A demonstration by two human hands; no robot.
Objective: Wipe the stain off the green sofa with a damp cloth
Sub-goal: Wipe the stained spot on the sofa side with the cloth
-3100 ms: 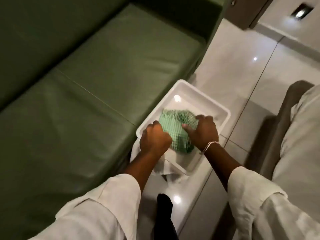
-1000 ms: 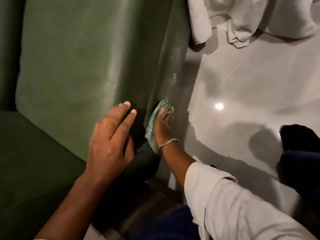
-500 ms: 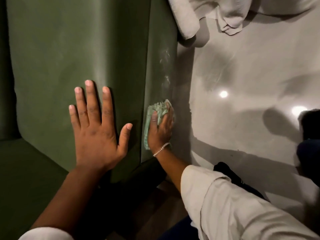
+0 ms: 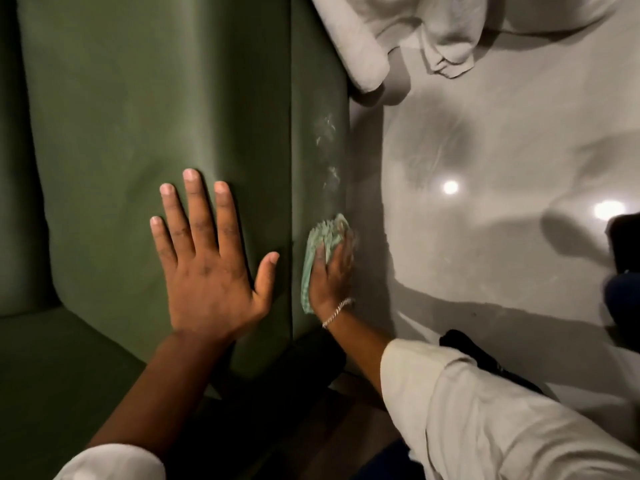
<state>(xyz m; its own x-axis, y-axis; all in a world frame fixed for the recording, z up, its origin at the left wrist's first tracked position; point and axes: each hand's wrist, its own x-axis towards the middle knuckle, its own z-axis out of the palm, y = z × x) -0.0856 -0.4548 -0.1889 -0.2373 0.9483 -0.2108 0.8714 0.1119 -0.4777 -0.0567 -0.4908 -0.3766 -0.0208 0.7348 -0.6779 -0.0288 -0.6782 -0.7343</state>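
Note:
The green sofa [image 4: 138, 116] fills the left half of the view. Pale whitish stain marks [image 4: 327, 150] run down its narrow front face, close to the floor edge. My right hand [image 4: 332, 275] presses a crumpled green checked cloth [image 4: 320, 244] flat against that face, just below the marks. My left hand [image 4: 211, 268] lies flat on the seat cushion with its fingers spread and holds nothing.
A glossy grey tiled floor [image 4: 485, 133] lies to the right, with light reflections on it. A white cloth [image 4: 415, 36] lies bunched on the floor at the top, against the sofa edge. A dark foot [image 4: 623, 251] shows at the right edge.
Earlier both hands held the cloth in a white basin. Over the last second my left hand flattened onto the cushion, and my right hand slid the cloth slightly up the sofa face.

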